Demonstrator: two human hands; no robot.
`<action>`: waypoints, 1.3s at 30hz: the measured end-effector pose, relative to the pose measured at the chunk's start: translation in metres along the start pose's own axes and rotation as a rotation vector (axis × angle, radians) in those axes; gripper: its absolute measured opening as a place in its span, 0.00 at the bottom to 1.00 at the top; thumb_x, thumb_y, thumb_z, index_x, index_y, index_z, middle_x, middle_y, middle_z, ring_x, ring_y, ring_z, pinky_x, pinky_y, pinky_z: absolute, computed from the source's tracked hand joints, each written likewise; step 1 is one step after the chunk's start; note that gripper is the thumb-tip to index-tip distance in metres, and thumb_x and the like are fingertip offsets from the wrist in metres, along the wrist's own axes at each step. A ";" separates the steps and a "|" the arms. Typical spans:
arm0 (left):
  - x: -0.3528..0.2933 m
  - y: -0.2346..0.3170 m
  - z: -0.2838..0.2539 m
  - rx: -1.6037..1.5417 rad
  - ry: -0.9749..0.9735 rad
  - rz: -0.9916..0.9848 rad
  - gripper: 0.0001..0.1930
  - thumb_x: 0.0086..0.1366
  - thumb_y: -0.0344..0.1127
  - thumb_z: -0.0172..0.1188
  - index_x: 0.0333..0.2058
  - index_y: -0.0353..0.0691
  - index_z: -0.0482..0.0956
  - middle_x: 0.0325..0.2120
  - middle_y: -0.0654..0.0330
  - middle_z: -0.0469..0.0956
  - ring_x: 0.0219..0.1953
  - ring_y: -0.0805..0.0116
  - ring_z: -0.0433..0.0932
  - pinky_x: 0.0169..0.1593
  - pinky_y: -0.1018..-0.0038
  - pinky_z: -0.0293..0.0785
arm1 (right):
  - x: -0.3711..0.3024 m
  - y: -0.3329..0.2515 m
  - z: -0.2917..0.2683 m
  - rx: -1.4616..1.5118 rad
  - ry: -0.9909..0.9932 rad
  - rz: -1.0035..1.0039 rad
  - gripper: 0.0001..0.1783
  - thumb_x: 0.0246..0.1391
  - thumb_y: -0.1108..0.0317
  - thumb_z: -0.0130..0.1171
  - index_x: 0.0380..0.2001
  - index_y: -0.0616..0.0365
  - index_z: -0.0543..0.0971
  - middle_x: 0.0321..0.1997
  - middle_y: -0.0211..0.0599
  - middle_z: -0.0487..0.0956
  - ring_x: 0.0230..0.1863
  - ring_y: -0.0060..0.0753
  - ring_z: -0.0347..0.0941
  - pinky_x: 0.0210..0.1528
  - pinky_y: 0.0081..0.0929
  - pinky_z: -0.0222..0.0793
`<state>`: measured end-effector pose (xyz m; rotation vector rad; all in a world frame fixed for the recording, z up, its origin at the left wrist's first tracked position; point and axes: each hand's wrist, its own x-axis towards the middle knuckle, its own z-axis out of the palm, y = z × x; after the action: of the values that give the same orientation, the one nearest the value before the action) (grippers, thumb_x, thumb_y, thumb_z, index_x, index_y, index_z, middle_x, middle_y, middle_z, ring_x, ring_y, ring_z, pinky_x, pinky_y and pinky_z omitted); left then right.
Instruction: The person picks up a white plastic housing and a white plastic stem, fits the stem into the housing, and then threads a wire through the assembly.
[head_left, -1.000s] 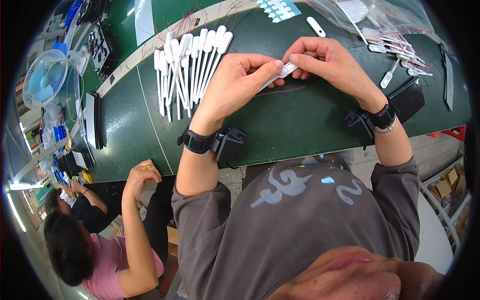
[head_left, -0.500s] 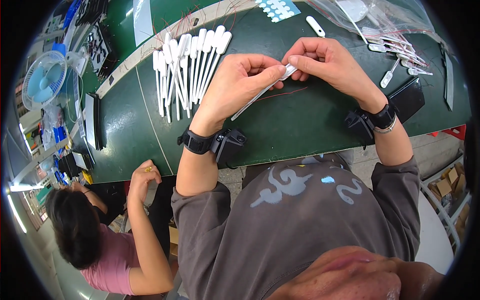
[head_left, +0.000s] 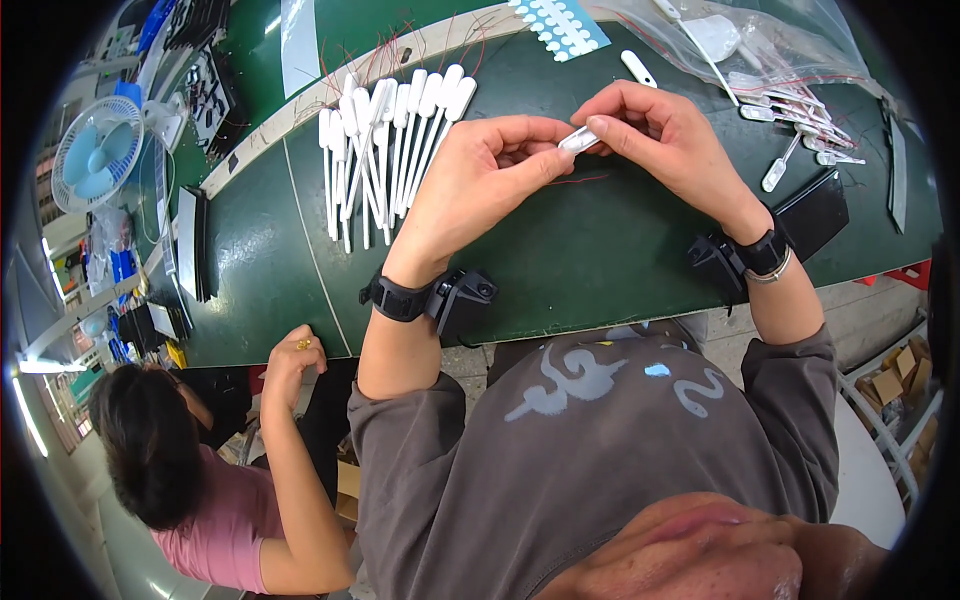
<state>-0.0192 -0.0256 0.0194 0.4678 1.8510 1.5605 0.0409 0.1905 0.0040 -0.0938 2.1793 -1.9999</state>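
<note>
The piece (head_left: 579,141) between the left hand (head_left: 490,180) and right hand (head_left: 672,140) is white, with a thin red wire (head_left: 580,180) near it. The worktop (head_left: 570,265) under the hands is dark green. Left of them, sticks (head_left: 431,96) are plain white; beyond them, a light-blue sheet (head_left: 562,28) bears rows of white rounded shapes. To their right lie white paddles (head_left: 773,176) near a black panel (head_left: 818,210). Nearer the body, the brownish-grey shirt (head_left: 570,470) shows pale grey swirls and a light-blue patch.

Head view: worn fisheye, from above the near edge of the tabletop (head_left: 575,260).
Facing: steeply down onto the tabletop.
Nearness: close over the tabletop, its edges bowed.
</note>
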 end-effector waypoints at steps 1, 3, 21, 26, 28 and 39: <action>-0.001 0.000 0.000 0.011 0.002 0.005 0.13 0.65 0.34 0.63 0.43 0.30 0.83 0.27 0.63 0.82 0.29 0.81 0.76 0.33 0.83 0.72 | 0.000 0.000 0.000 -0.020 0.007 -0.012 0.11 0.66 0.65 0.56 0.43 0.63 0.79 0.37 0.26 0.79 0.37 0.15 0.75 0.43 0.15 0.71; -0.002 0.001 0.001 0.021 0.006 0.012 0.13 0.65 0.33 0.63 0.43 0.30 0.83 0.28 0.63 0.83 0.29 0.81 0.76 0.33 0.83 0.72 | 0.000 -0.001 0.000 -0.041 0.013 -0.024 0.11 0.66 0.66 0.56 0.43 0.64 0.79 0.37 0.26 0.79 0.38 0.15 0.75 0.43 0.15 0.71; -0.005 0.003 0.007 0.333 0.113 0.101 0.11 0.63 0.29 0.63 0.43 0.31 0.82 0.28 0.65 0.81 0.31 0.80 0.78 0.40 0.81 0.74 | 0.000 -0.004 -0.002 -0.113 -0.044 0.017 0.10 0.65 0.69 0.55 0.46 0.63 0.78 0.42 0.27 0.78 0.42 0.14 0.73 0.46 0.16 0.69; -0.003 -0.004 0.010 0.334 0.159 0.170 0.10 0.60 0.33 0.62 0.39 0.35 0.82 0.26 0.56 0.83 0.27 0.64 0.82 0.32 0.73 0.75 | 0.000 0.000 -0.002 -0.050 -0.051 0.067 0.10 0.65 0.69 0.55 0.45 0.63 0.77 0.41 0.27 0.78 0.41 0.13 0.72 0.46 0.15 0.69; -0.005 -0.001 0.012 0.357 0.172 0.182 0.10 0.60 0.33 0.62 0.39 0.36 0.82 0.26 0.56 0.83 0.27 0.63 0.82 0.32 0.72 0.75 | 0.000 0.002 0.001 -0.044 -0.027 0.044 0.10 0.64 0.68 0.56 0.44 0.63 0.77 0.39 0.26 0.79 0.39 0.13 0.73 0.44 0.15 0.70; -0.005 -0.002 0.016 0.645 0.285 0.380 0.09 0.59 0.33 0.63 0.37 0.38 0.84 0.25 0.55 0.83 0.29 0.58 0.81 0.34 0.67 0.76 | 0.000 -0.001 -0.001 -0.009 -0.006 0.113 0.10 0.64 0.66 0.57 0.42 0.63 0.77 0.36 0.27 0.79 0.37 0.15 0.76 0.43 0.16 0.73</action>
<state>-0.0044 -0.0171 0.0174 0.9716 2.6113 1.2674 0.0404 0.1911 0.0048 0.0215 2.1399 -1.9263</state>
